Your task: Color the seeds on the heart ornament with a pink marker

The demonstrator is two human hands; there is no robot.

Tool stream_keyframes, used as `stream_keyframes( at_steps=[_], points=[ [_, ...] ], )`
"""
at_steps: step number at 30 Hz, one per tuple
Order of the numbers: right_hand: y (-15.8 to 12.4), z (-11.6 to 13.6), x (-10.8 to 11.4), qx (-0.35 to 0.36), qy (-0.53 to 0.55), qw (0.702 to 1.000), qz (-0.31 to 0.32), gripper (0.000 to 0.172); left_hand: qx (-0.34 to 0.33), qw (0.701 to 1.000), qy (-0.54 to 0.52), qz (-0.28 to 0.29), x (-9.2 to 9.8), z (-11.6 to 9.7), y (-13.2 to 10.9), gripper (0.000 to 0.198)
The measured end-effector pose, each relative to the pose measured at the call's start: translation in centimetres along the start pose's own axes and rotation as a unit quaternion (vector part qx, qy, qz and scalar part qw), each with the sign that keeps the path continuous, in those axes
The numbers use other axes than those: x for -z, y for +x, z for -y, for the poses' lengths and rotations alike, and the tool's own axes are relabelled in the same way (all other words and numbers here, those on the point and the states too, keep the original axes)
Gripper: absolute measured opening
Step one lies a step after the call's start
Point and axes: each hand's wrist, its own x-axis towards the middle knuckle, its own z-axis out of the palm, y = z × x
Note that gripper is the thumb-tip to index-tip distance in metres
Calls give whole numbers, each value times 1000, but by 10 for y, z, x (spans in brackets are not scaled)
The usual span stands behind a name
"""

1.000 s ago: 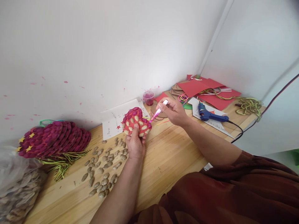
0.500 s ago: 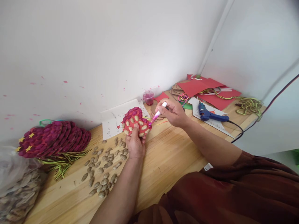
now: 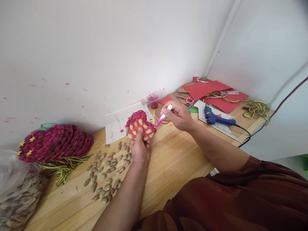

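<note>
My left hand [image 3: 139, 149] grips a red heart-shaped piece [image 3: 140, 125] studded with peanut shells, holding it upright above the wooden table [image 3: 168, 163]. Part of its upper edge is painted magenta. My right hand [image 3: 179, 115] pinches a small brush [image 3: 163, 116] with a white handle and pink tip. The brush tip touches the heart's right edge. Loose peanut shells [image 3: 107, 173] lie on the table just left of my left hand.
A stack of finished magenta hearts [image 3: 56, 142] with yellow stars lies at left, above a clear bag of shells [image 3: 18, 195]. A small cup of pink paint [image 3: 153, 100], a white sheet [image 3: 120, 122], a blue glue gun [image 3: 216, 118], red paper [image 3: 211, 91] and cords [image 3: 256, 108] sit behind.
My right hand has dipped slightly, bringing the brush tip down along the heart's right edge. My left hand and the heart have stayed put.
</note>
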Motion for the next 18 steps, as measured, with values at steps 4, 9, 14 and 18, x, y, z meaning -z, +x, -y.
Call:
stream_keyframes(
  at_steps=[4, 9, 14, 18],
  points=[
    [0, 0, 1, 4, 7, 1000, 6, 38, 0, 1000, 4, 3, 0, -1, -1, 49],
    [1, 1, 1, 16, -9, 1000, -3, 39, 4, 1000, 12, -9, -1, -2, -1, 48],
    [0, 2, 0, 27, -11, 1000, 6, 39, -2, 1000, 13, -3, -1, -1, 0, 50],
    [1, 6, -2, 41, -25, 998, 39, 39, -4, 1000, 17, 6, 0, 1, 0, 52]
  ],
)
